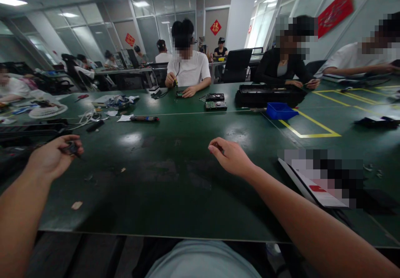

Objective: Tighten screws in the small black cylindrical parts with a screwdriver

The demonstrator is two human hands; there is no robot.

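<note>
Both forearms cross a green table (175, 194); left hand (53, 157) fingers pinch a small dark part (71, 148).

Red diamond-shaped paper sign (215, 27) on the far wall is showing the character 福. Red rectangular banner (336, 11) and second red diamond (130, 39) aren't resolving, too blurred.

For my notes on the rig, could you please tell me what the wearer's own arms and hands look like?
Both forearms are bare, with no sleeves, gloves, watch or rings visible. The left hand and right hand are uncovered. A pale grey shirt shows at the bottom edge of the view.
</note>
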